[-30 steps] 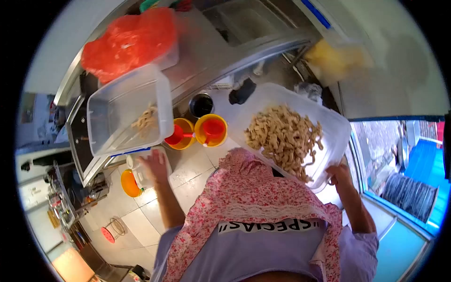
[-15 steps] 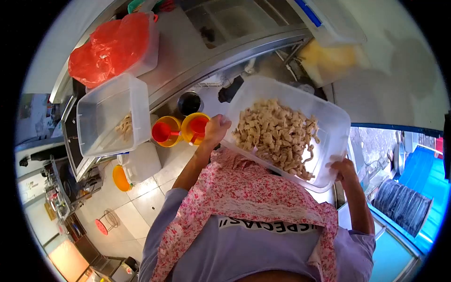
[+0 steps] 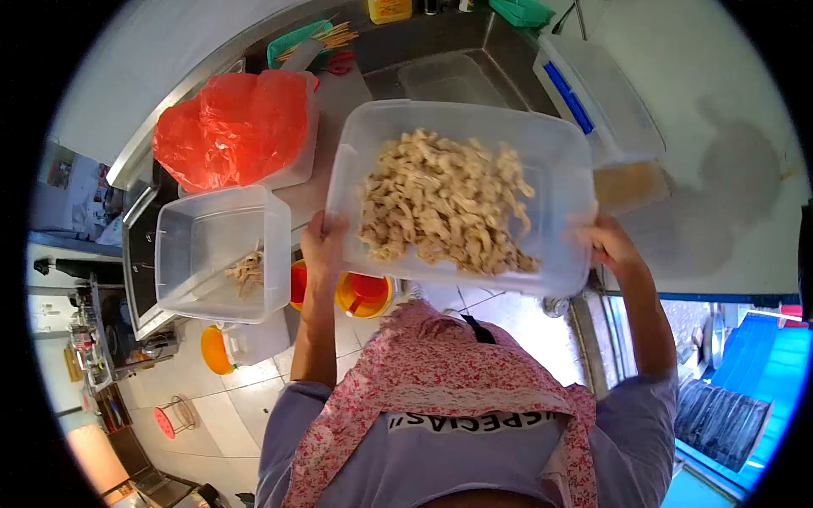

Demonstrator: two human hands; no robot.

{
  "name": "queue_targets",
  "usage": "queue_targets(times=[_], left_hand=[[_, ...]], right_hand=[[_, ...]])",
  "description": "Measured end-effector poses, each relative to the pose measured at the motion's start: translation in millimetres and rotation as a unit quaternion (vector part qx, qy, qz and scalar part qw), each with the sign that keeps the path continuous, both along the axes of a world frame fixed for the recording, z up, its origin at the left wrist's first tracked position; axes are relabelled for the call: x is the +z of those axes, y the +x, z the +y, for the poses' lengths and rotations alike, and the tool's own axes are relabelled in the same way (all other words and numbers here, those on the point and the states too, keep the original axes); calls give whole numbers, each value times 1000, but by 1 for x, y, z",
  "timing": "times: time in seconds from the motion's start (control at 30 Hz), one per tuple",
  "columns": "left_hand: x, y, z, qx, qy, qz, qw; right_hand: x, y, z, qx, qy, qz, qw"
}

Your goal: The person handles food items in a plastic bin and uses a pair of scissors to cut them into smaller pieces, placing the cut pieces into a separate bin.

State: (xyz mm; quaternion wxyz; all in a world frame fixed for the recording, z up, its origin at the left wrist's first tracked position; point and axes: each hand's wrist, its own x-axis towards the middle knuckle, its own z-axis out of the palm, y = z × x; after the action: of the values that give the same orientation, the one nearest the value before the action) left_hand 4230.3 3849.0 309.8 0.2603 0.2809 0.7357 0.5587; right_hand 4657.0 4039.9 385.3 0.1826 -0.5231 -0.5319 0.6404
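I hold a large clear plastic tub [image 3: 559,169] up over the steel counter, heaped with pale beige strips of food [image 3: 440,207]. My left hand [image 3: 322,245] grips its near left corner and my right hand [image 3: 605,241] grips its near right corner. To the left, a smaller clear tub [image 3: 182,245] rests on the counter's edge with a few of the same strips [image 3: 247,273] in its bottom.
A red plastic bag [image 3: 233,127] fills a tub at the back left. An empty clear tub [image 3: 445,80] and a lidded box with a blue strip [image 3: 593,93] sit behind. Yellow and red funnels [image 3: 360,292] and tiled floor [image 3: 246,398] lie below.
My left hand took the tub's left corner and both hands lifted the tub up from waist height over the counter.
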Motion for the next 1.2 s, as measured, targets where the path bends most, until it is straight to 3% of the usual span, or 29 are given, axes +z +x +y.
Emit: queue_targets(times=[0.07, 0.17, 0.27, 0.47, 0.57, 0.6, 0.63, 0.73, 0.83, 0.9, 0.97, 1.07, 1.17, 1.2], left_hand=[[-6, -15, 9, 42, 10, 33, 999], [-45, -27, 21, 104, 10, 64, 992], [-55, -28, 34, 162, 16, 48, 986], [-38, -24, 47, 176, -15, 15, 984], [-28, -22, 49, 177, -17, 2, 984], [-27, -22, 47, 177, -8, -30, 984], [-27, -20, 47, 179, -1, -62, 982], [-36, -22, 40, 243, -35, 197, 949], [28, -3, 64, 235, -39, 279, 930], [40, 2, 90, 140, -17, 207, 968], [30, 5, 121, 33, -26, 118, 992], [1, 2, 156, 2, -83, 142, 986], [1, 6, 159, 9, -168, 122, 978], [-2, 5, 159, -58, -292, 82, 951]], right_hand=[[-22, -22, 53, 71, -24, 73, 994], [-56, -60, 128, 123, -109, 89, 982], [-68, -93, 157, 70, -150, 83, 983], [-71, -132, 199, 51, -14, -12, 999], [-74, -135, 227, 59, 307, -195, 930], [-53, -151, 221, 10, 263, -147, 953], [-22, -167, 211, 35, 257, -96, 961], [29, -207, 182, 135, 232, 14, 963], [25, -242, 175, 294, 237, 22, 926], [2, -264, 176, 362, 293, -26, 885], [-24, -285, 184, 392, 399, -102, 823], [-58, -305, 199, 443, 390, -129, 797], [-68, -315, 201, 463, 441, -125, 759], [-73, -316, 198, 495, 428, -126, 745]])
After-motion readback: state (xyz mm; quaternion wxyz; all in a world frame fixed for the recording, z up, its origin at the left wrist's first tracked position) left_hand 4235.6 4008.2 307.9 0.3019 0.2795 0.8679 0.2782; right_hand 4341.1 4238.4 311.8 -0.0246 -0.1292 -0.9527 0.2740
